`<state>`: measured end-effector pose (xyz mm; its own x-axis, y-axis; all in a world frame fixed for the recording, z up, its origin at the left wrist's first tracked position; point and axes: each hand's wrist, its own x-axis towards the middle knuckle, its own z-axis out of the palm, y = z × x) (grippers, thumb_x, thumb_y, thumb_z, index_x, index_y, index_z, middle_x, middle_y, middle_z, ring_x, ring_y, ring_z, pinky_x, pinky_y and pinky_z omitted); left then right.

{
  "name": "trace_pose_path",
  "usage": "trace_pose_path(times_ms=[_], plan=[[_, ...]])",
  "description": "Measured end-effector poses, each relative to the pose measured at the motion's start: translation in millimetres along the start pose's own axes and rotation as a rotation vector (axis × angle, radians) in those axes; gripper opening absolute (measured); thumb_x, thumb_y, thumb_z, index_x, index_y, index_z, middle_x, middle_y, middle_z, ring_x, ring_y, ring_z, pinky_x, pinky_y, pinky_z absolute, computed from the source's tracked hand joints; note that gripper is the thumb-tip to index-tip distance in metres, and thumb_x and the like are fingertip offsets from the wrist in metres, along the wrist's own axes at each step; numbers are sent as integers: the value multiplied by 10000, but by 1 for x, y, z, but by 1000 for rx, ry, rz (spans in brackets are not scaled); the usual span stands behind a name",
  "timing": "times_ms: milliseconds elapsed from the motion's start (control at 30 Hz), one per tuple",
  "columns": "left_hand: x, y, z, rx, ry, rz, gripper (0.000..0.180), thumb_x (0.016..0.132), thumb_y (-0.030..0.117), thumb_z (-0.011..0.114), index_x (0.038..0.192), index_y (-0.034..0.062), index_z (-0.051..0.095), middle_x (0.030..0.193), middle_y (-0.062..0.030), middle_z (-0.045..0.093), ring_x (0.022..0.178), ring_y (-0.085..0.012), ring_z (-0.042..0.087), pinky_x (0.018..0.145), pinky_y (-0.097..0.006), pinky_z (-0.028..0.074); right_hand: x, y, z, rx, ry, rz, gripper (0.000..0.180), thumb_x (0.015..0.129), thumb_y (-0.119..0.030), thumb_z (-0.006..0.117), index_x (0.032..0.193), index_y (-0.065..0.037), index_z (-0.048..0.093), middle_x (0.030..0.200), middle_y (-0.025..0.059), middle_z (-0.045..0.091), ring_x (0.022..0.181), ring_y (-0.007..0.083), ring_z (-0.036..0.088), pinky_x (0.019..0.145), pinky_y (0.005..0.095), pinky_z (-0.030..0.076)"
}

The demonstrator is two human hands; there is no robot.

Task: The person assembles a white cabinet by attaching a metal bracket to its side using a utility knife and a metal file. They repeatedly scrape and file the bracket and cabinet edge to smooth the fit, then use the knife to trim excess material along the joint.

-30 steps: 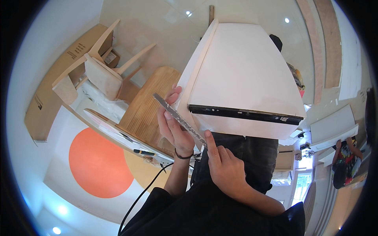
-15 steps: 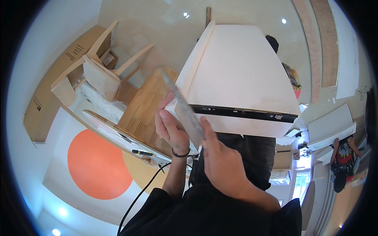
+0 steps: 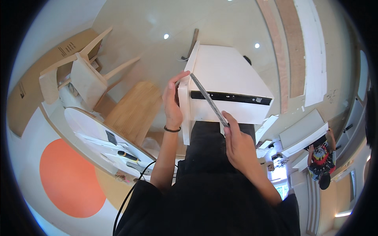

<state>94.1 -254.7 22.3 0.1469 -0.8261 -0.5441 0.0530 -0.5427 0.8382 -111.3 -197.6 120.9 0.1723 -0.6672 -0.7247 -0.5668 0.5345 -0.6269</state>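
A white drawer-like box [image 3: 232,70] lies before me, a black metal slide rail [image 3: 236,98] along its near side. A white panel [image 3: 184,114] forms its left end. My right hand [image 3: 241,147] is closed round the near end of a long, narrow grey metal file [image 3: 208,99]. The file slants up and left across the box's near left corner. My left hand [image 3: 172,103] lies against the outer face of the panel, its fingers stretched upward. Those fingertips are close to the file's far end; whether they touch it I cannot tell.
At left are a wooden board [image 3: 136,112], an upturned pale chair [image 3: 88,78] and a white rounded tabletop [image 3: 94,129] with a black-and-yellow-handled tool [image 3: 128,155]. Long boards [image 3: 289,51] lie on the floor at right. Another person [image 3: 321,157] works over white panels at far right.
My left hand has straightened its fingers and shifted up along the panel. The file, blurred before, now shows sharply. My view has moved, so the box appears smaller and farther off.
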Motion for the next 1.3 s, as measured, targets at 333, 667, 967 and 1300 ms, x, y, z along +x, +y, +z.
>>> trace_pose_path(times_ms=[333,667,967,1300], plan=[[9,-22,-10,84,-96,135,148,1017,153,623,1051,36,708,1173,-94,699,1210,-229,603,1047,-351,434,12,-10,-4,147,53,6,254,1071,-150,439,1275,-1,465,671,263,614,666,494,630,621,556,470],[14,-14,-21,167,-368,187,198,1011,180,604,1148,51,663,1371,-114,611,1447,-299,412,1188,-426,298,2,-6,-1,39,31,-34,314,1063,-136,435,1346,-2,459,797,297,662,763,484,671,703,547,512],[6,-27,-19,171,-288,339,379,951,55,473,1321,-14,523,1427,-224,513,1477,-422,350,1206,-467,266,15,-40,45,-84,120,26,477,1060,-144,464,1522,-70,371,786,276,671,697,464,673,634,535,518],[5,-24,-16,257,-246,328,473,912,58,447,1344,-131,473,1411,-320,486,1452,-503,345,1187,-516,310,17,-82,84,-363,231,265,478,1041,-130,506,1507,-80,414,754,230,678,596,413,664,539,508,515]])
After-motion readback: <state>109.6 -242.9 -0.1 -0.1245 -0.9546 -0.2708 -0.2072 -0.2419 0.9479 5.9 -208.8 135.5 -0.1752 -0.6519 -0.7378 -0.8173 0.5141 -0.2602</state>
